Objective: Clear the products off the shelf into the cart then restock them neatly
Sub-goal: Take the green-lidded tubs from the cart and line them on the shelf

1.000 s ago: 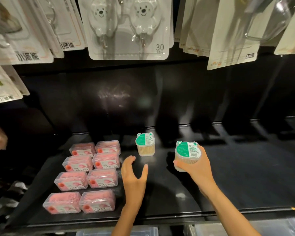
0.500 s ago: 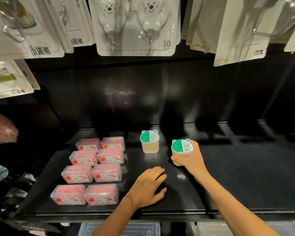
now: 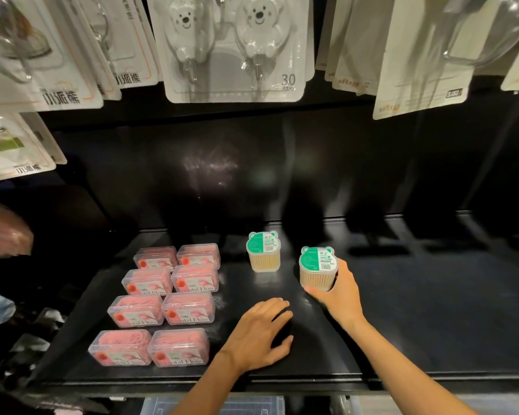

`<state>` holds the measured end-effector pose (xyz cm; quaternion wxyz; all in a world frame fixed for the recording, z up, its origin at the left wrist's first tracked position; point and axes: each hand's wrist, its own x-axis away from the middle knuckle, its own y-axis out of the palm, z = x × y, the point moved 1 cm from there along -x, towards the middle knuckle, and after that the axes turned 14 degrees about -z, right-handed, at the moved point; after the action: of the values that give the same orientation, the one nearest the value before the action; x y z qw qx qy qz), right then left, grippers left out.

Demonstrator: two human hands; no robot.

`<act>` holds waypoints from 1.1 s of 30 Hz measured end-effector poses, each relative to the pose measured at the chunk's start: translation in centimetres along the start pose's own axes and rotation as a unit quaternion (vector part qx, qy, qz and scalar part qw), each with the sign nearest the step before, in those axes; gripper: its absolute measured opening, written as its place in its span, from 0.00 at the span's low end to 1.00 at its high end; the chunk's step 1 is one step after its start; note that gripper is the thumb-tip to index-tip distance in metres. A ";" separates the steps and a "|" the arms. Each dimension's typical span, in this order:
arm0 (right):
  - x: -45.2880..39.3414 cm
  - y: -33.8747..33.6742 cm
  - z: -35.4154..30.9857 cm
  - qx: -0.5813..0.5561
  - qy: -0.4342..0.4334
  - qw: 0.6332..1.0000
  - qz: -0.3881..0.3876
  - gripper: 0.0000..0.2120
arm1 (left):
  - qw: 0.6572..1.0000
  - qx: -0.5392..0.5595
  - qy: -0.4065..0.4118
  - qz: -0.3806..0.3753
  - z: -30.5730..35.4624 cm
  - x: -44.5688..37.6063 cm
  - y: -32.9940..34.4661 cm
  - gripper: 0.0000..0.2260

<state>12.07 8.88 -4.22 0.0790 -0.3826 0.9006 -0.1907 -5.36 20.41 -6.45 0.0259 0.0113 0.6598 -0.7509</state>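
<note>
Black shelf (image 3: pixel 432 310). Left side: eight pink floss boxes (image 3: pixel 165 304), two columns of four, sides touching. Left hand (image 3: pixel 259 333) rests palm down on the shelf just right of the front boxes, fingers spread and relaxed, holding nothing. Behind it one green-lidded toothpick tub (image 3: pixel 263 251) stands upright, alone. Right hand (image 3: pixel 339 295) grips a second toothpick tub (image 3: pixel 318 268) from its right side, base on or just above the shelf; cannot tell which. Bear hook packs (image 3: pixel 231 46) hang overhead.

Eight clear plastic boxes of pink dental floss (image 3: pixel 165 304) are set in two columns on the left of the black shelf (image 3: pixel 432 310). Two green-lidded clear toothpick tubs (image 3: pixel 263 251) (image 3: pixel 317 268) are placed to their right, beneath hanging carded hook packs (image 3: pixel 231 49).
</note>
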 end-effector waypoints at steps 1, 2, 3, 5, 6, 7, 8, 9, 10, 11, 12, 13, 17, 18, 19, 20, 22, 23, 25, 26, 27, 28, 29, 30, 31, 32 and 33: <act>-0.5 0.1 -0.1 0.015 0.000 1.000 0.006 0.34 | 1.000 0.001 0.000 0.002 0.0 0.0 0.0 0.19; -1.0 0.3 -0.1 0.032 0.003 0.999 0.009 0.34 | 1.000 0.003 0.001 0.004 0.0 0.0 0.0 0.19; -1.6 0.4 -0.2 0.052 0.005 0.999 0.012 0.33 | 1.000 0.005 0.000 0.007 0.0 -0.1 0.1 0.19; -2.9 0.8 0.0 0.097 0.014 0.995 0.013 0.30 | 1.000 0.011 0.001 0.013 -0.1 -0.1 0.1 0.19; -3.4 1.0 0.1 0.109 0.024 0.994 0.010 0.29 | 1.000 0.012 0.002 0.016 -0.1 -0.1 0.1 0.19; -3.9 1.3 0.3 0.115 0.033 0.993 0.010 0.29 | 1.000 0.011 0.004 0.019 -0.2 -0.1 0.1 0.19; -4.3 1.5 0.5 0.121 0.041 0.992 0.014 0.28 | 1.000 0.010 0.004 0.020 -0.2 -0.1 0.1 0.19; -4.5 1.7 0.7 0.128 0.048 0.990 0.020 0.29 | 1.000 0.012 0.005 0.022 -0.2 -0.1 0.1 0.19; -4.7 1.9 0.8 0.137 0.053 0.989 0.025 0.29 | 1.000 0.014 0.005 0.023 -0.2 -0.1 0.1 0.19; -4.8 2.1 1.0 0.147 0.058 0.987 0.030 0.31 | 1.000 0.017 0.006 0.024 -0.3 -0.1 0.1 0.19; -4.8 2.2 1.1 0.156 0.062 0.985 0.034 0.32 | 1.000 0.019 0.005 0.024 -0.3 -0.1 0.1 0.19; -4.8 2.3 1.1 0.161 0.063 0.984 0.037 0.32 | 0.999 0.023 0.005 0.025 -0.3 -0.1 0.1 0.19; -4.7 2.3 1.2 0.175 0.045 0.983 0.041 0.30 | 0.999 0.035 0.006 0.036 -0.2 -0.1 0.1 0.18; -4.7 2.3 1.2 0.176 0.049 0.982 0.039 0.30 | 0.999 0.034 0.006 0.038 -0.2 -0.1 0.1 0.18; -4.7 2.3 1.3 0.173 0.054 0.983 0.037 0.31 | 0.999 0.033 0.006 0.039 -0.2 -0.1 0.1 0.18; -4.7 2.4 1.3 0.172 0.058 0.983 0.037 0.31 | 0.999 0.033 0.006 0.038 -0.2 -0.1 0.1 0.18; -4.6 2.3 1.1 0.181 0.053 0.981 0.038 0.31 | 0.999 0.034 0.005 0.036 -0.2 -0.1 0.1 0.18; -4.6 2.3 1.0 0.188 0.048 0.980 0.038 0.31 | 0.999 0.033 0.005 0.035 -0.2 -0.1 0.1 0.18; -4.6 2.3 0.8 0.202 0.043 0.978 0.038 0.31 | 0.999 0.036 0.001 0.031 -0.3 -0.1 0.1 0.18; -4.5 2.2 0.6 0.208 0.043 0.977 0.037 0.31 | 0.999 0.039 -0.001 0.029 -0.3 -0.1 0.1 0.18; -4.5 2.2 0.5 0.212 0.045 0.975 0.036 0.31 | 0.999 0.041 -0.002 0.027 -0.3 -0.1 0.2 0.18; -4.6 2.2 0.5 0.217 0.047 0.974 0.036 0.31 | 0.999 0.041 -0.003 0.024 -0.3 -0.1 0.2 0.19; -4.6 2.2 0.5 0.221 0.050 0.973 0.033 0.31 | 0.999 0.039 -0.003 0.023 -0.3 -0.1 0.2 0.19; -4.5 2.2 0.6 0.223 0.053 0.973 0.030 0.31 | 0.999 0.037 -0.002 0.024 -0.3 -0.1 0.2 0.19; -4.6 2.2 0.7 0.224 0.056 0.973 0.028 0.32 | 0.999 0.037 -0.002 0.026 -0.3 -0.1 0.1 0.19; -4.6 2.2 0.8 0.222 0.061 0.973 0.025 0.35 | 0.999 0.038 -0.001 0.025 -0.3 -0.2 0.0 0.19; -4.6 2.1 0.8 0.219 0.068 0.973 0.021 0.37 | 0.999 0.039 -0.001 0.023 -0.3 -0.2 0.0 0.19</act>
<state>14.09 13.32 -5.80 0.1037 -0.3233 0.8480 -0.4071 -5.21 20.68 -6.45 0.0432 0.0262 0.6296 -0.7752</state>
